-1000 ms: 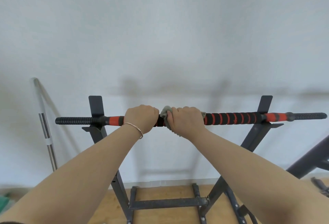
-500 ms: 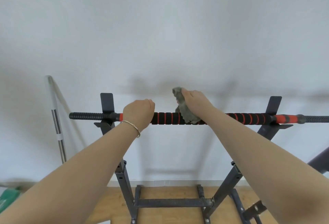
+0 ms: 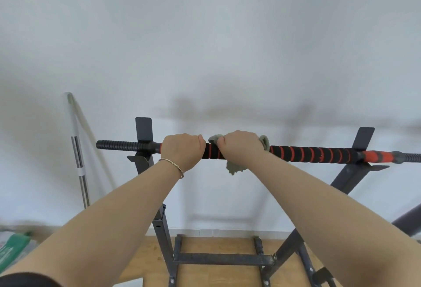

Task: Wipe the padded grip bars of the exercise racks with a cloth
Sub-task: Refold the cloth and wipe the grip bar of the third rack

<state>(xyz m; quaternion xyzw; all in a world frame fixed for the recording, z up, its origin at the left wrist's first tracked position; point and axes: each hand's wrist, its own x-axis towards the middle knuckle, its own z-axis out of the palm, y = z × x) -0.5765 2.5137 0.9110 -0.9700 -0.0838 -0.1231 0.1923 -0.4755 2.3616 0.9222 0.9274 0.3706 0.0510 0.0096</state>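
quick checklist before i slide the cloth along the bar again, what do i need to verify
1. Left hand grips the bar to steady it: ok.
2. Right hand holds the cloth wrapped over the bar: ok.
3. Bar seated on the rack on both sides: ok.
4. Striped padding to the right of the cloth has nothing in the way: ok.
5. Padding under the left hand already wiped: cannot tell, the hand covers it.
6. Cloth clean enough for another pass: cannot tell.
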